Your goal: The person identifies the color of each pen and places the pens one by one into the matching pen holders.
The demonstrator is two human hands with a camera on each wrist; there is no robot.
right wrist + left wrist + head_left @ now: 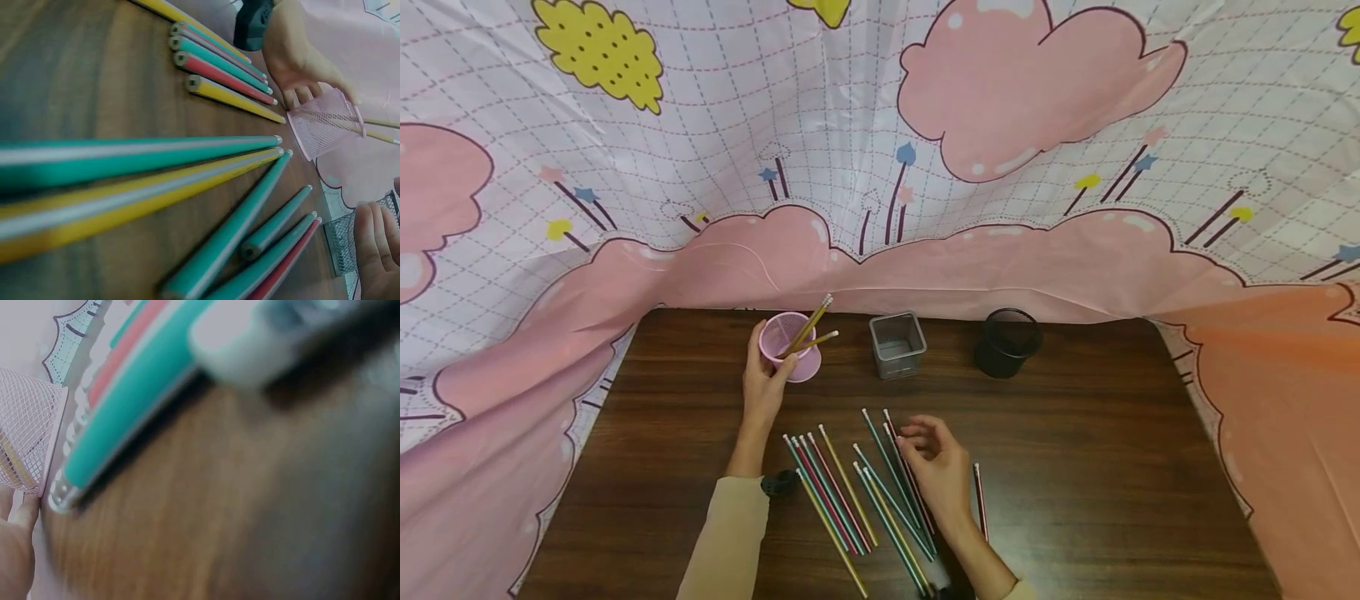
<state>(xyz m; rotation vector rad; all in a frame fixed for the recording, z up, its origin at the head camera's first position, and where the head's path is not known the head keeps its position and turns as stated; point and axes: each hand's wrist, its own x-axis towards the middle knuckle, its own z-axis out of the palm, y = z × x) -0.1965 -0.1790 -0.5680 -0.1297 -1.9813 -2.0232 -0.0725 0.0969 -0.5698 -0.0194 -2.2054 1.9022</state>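
Observation:
My left hand (765, 392) grips the side of a pink mesh pencil cup (806, 367) at the far left of the table. Two yellow pencils (808, 327) lean in it, their eraser ends above the rim. In the right wrist view the cup's mesh (322, 122) shows the pencils through it. My right hand (943, 471) hovers over the right-hand group of pencils (891, 508), fingers loosely bent with nothing between them. That group is green, yellow and dark red. Another group of green, red and yellow pencils (835, 492) lies beside my left forearm.
A grey square mesh holder (898, 362) stands at the back middle, with a black round mesh cup (997, 360) to its right. A single dark red pencil (981, 500) lies right of my right wrist. A patterned cloth (985, 267) hangs behind the dark wooden table (1112, 442).

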